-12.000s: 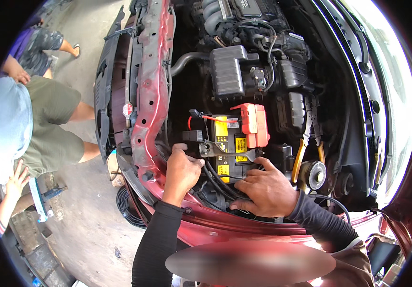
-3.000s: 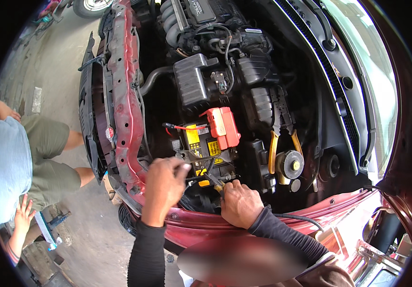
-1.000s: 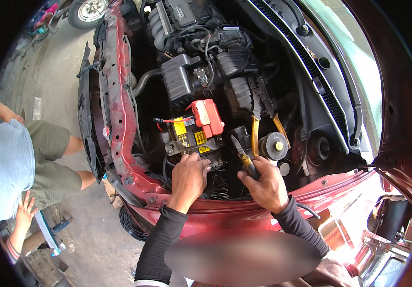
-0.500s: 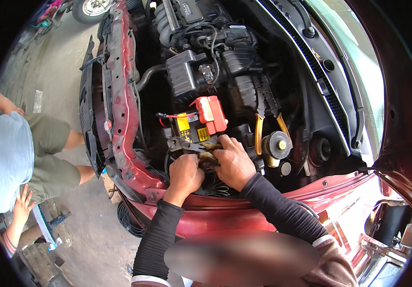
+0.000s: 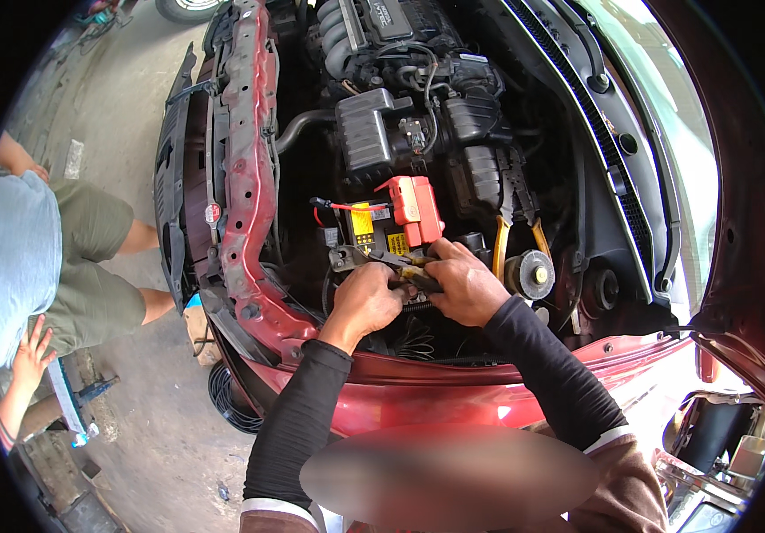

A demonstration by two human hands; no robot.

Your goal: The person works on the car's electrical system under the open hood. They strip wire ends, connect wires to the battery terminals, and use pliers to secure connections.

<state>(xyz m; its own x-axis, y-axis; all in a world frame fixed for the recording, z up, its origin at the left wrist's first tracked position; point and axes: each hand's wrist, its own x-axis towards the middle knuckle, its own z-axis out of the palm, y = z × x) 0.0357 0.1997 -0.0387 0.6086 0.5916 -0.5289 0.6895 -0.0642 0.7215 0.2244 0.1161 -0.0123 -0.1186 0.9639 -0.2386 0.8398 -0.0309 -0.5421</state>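
My right hand (image 5: 469, 282) is closed round the yellow-and-black handles of a pair of pliers (image 5: 393, 259). The metal jaws point left across the near end of the car battery (image 5: 397, 242). Just left of it, my left hand (image 5: 368, 300) is closed with its fingertips at the pliers' lower side; what they pinch is hidden. A red terminal cover (image 5: 415, 210) sits on the battery's right part, and a red cable (image 5: 336, 206) runs along its far side. Beside the near left corner of the battery is a metal bracket (image 5: 341, 258).
Another yellow-handled tool (image 5: 501, 249) rests in the bay, right of the battery. A round-capped reservoir (image 5: 531, 274) stands near it. The engine (image 5: 391, 27) lies beyond, the red front frame (image 5: 249, 178) to the left. A person in green shorts (image 5: 89, 231) stands at far left.
The view has shifted, so the engine bay appears farther right. Both hands stay at the battery's near end, and the right one still grips the pliers.
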